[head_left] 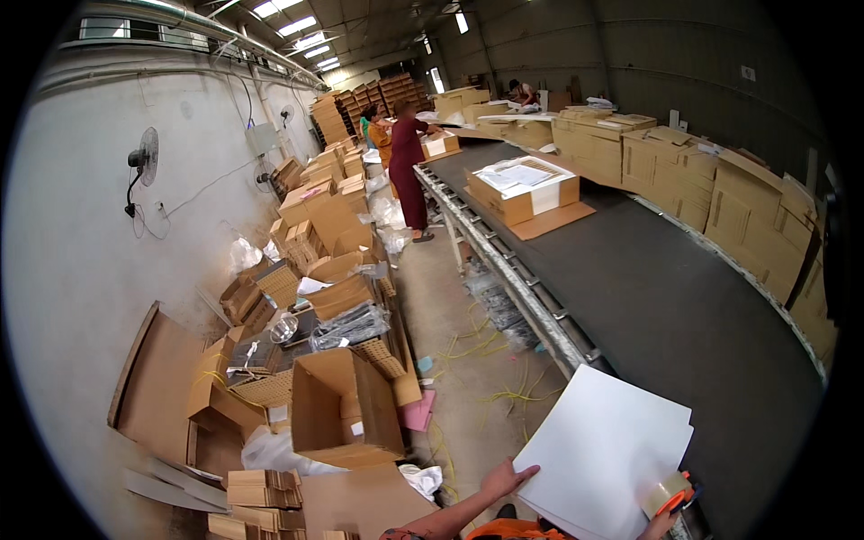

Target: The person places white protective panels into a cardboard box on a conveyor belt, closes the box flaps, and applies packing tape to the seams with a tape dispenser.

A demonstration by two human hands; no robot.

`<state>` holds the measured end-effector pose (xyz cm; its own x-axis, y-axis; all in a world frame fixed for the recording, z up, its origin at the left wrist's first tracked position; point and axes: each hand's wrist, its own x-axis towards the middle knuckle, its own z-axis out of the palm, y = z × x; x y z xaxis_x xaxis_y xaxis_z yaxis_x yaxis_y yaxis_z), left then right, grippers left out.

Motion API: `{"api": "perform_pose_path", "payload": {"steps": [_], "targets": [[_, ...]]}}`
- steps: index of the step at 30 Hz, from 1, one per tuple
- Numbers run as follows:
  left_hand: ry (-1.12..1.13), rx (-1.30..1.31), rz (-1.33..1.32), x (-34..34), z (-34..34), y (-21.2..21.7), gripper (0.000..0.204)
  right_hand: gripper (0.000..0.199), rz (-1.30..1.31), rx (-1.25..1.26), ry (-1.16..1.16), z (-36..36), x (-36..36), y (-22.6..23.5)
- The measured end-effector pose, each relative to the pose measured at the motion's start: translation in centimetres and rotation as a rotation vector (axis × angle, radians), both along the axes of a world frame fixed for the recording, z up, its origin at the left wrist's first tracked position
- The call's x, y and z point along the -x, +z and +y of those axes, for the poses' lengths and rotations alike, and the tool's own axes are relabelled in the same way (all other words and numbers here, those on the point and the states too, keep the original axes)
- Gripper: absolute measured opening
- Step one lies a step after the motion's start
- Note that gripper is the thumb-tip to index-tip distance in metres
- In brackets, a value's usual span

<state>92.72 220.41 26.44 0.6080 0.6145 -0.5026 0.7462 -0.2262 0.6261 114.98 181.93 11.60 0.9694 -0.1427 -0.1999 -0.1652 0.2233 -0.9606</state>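
Several large white sheets (pixel 598 441), slightly fanned at their right edge, lie over the near edge of the conveyor in front of me. My left hand (pixel 511 477) grips their left edge, thumb on top; its other fingers are partly hidden beneath. At the lower right my right hand (pixel 662 525) is closed around a tape dispenser (pixel 668 497) with an orange hub and a roll of tan tape. The dispenser rests at the sheets' lower right corner, slightly blurred. Much of the right hand is cut off by the frame's edge.
A dark conveyor belt (pixel 648 261) runs away ahead, carrying a cardboard box (pixel 526 193) with papers on top. Flattened cartons (pixel 666 166) line its far side. An open carton (pixel 346 409) and stacked boxes stand left. Yellow straps (pixel 522 394) litter the floor. A person in maroon (pixel 409 166) works ahead.
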Motion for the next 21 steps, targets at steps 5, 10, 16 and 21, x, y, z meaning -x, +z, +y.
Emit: {"api": "perform_pose_path", "payload": {"steps": [5,10,16,21], "targets": [[0.099,-0.046,0.048,2.5,6.5,-1.4,0.095,0.047,-0.021,0.002,0.049,6.8,-0.9,-2.4],[0.161,-0.017,0.022,2.2,8.9,-1.7,0.096,0.048,-0.094,0.065,0.012,10.6,-4.3,-3.3],[0.220,-0.050,-0.087,0.3,15.2,-3.3,0.094,0.060,0.040,-0.059,-0.025,22.6,-4.5,3.8],[0.194,-0.212,-0.185,-7.2,22.2,0.7,0.095,0.066,0.040,-0.112,-0.169,29.2,-7.2,4.2]]}}
